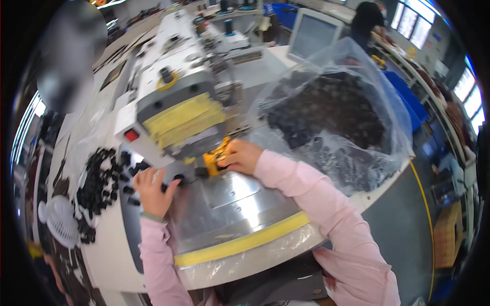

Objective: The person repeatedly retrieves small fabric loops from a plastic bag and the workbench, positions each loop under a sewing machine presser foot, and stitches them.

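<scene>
My left hand (154,193) rests at the left edge of the machine's metal plate (250,204), fingers spread. One small black piece (164,187) shows between its thumb and fingers; whether it is gripped I cannot make out. Another dark piece (178,178) lies by the thumb tip. Closed around a yellow-orange fixture (212,162) under the sewing machine head (181,122) is my right hand (242,157). A small dark block (201,172) sits against the fixture's left side. The needle area is hidden behind the head's taped front.
Loose black pieces (99,178) are heaped left of the machine. A clear plastic bag (393,122) full of dark pieces stands at the right. A white fan (59,219) is at the far left, a screen (315,34) at the back, and a person (367,23) beyond.
</scene>
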The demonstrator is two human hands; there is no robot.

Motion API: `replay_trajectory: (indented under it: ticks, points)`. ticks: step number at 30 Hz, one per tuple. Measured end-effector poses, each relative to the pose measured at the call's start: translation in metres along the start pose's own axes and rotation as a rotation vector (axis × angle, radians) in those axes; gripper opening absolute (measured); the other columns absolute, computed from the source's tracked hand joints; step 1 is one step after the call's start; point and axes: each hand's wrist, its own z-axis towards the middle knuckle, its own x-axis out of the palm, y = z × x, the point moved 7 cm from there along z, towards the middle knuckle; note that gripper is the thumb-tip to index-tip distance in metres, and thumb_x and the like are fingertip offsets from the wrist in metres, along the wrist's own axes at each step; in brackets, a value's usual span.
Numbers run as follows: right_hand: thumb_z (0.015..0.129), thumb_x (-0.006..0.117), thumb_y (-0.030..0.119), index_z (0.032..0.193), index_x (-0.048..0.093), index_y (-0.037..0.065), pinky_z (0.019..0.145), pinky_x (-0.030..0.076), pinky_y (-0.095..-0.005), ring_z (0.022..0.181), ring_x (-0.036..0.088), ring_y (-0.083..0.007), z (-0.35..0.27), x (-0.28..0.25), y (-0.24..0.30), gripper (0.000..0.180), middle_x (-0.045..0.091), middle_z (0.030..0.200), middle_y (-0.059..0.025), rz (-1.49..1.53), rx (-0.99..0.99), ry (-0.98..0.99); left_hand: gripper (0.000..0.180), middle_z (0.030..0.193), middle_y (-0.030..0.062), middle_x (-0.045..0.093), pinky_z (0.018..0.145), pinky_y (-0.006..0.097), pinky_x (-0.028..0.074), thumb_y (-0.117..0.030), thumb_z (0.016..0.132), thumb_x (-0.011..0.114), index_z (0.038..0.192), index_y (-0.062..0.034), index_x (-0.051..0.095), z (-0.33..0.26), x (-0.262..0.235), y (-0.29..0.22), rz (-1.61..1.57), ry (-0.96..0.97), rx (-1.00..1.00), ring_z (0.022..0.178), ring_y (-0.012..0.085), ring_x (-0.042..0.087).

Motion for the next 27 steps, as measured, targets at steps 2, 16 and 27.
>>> replay_trajectory:
  ticks: [2,16,27]
  points:
    - [0.064,0.067,0.017,0.088,0.064,0.02,0.069,0.043,-0.0348,0.077,0.05,-0.0249,-0.004,-0.006,-0.003,0.025,0.05,0.076,-0.0048,-0.011,-0.021,-0.013,0.02,0.087,0.0041,0.058,0.081,0.04,0.035,-0.013,0.065,0.065,0.083,-0.0063,0.06,0.011,0.0,-0.039,-0.304,-0.027,0.188,0.085,0.0234,0.051]
    - [0.069,0.065,0.02,0.082,0.063,0.015,0.062,0.042,-0.0315,0.074,0.049,-0.0217,0.006,0.005,0.007,0.014,0.047,0.074,-0.0035,-0.046,0.124,0.094,0.01,0.065,0.0059,0.055,0.061,0.026,0.043,-0.005,0.066,0.058,0.075,-0.0022,0.06,0.017,0.072,-0.043,-0.728,0.258,-0.153,0.062,0.0174,0.053]
    - [0.069,0.065,0.02,0.077,0.063,0.011,0.061,0.043,-0.032,0.073,0.051,-0.0216,0.014,-0.005,0.008,0.011,0.05,0.075,-0.0051,-0.097,0.236,-0.033,0.028,0.064,0.0077,0.062,0.057,0.023,0.044,-0.022,0.066,0.069,0.082,0.0001,0.065,0.018,0.098,-0.032,-0.734,0.233,-0.511,0.054,0.0133,0.056]
